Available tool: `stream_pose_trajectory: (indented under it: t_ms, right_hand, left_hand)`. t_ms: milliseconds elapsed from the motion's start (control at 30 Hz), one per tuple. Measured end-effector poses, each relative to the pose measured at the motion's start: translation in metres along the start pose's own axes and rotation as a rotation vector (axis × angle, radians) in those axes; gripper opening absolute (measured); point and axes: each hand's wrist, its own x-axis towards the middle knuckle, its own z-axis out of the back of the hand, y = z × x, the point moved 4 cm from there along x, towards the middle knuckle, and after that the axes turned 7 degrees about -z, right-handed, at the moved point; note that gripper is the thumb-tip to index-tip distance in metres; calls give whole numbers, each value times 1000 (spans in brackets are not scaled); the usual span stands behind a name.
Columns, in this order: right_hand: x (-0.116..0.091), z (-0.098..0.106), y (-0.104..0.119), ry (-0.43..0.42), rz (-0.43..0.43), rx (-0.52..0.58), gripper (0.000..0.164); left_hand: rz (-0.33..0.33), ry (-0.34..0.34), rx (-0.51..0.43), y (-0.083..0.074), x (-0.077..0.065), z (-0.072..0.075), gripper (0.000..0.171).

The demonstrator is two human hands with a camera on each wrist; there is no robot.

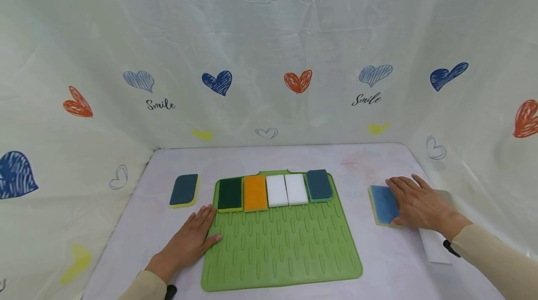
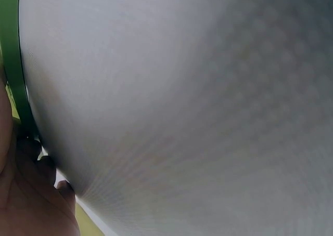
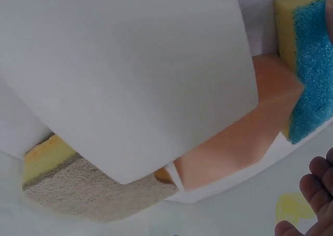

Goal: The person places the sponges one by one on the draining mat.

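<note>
Showing only at right wrist: peach block (image 3: pixel 234 147) beside blue sponge (image 3: pixel 313 72).

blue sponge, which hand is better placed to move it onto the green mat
Right, most likely: the right hand is at the blue sponge, covering its right side in the head view. The left hand is at the far side of the green mat.

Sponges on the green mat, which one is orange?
The orange sponge is second from the left in the row on the mat, between the dark green one and a white one; no other there is orange.
</note>
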Motion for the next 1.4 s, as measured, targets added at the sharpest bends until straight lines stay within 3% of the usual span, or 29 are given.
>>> stream_pose_trajectory:
  t_ms: [433, 633, 733, 833, 933, 1067, 1400]
  right_hand:
    - [-4, -2, 7, 91, -62, 54, 121]
    - [-10, -6, 12, 57, -54, 47, 125]
    - [-9, -5, 13, -29, -35, 51, 121]
    - [-3, 0, 14, -139, -12, 51, 118]
    - [7, 6, 18, -182, -15, 70, 117]
    - [22, 14, 28, -138, -45, 76, 117]
    - [56, 29, 68, -88, -25, 40, 120]
  left_hand:
    - [0, 8, 0, 0, -2, -3, 81]
    - [-3, 6, -5, -1, -3, -3, 81]
    - [-8, 9, 3, 0, -3, -3, 81]
    - [-12, 6, 3, 0, -2, -2, 81]
    - [-13, 1, 4, 0, 0, -1, 81]
    - [-13, 0, 11, 1, 1, 1, 81]
    - [-10, 3, 2, 0, 1, 3, 82]
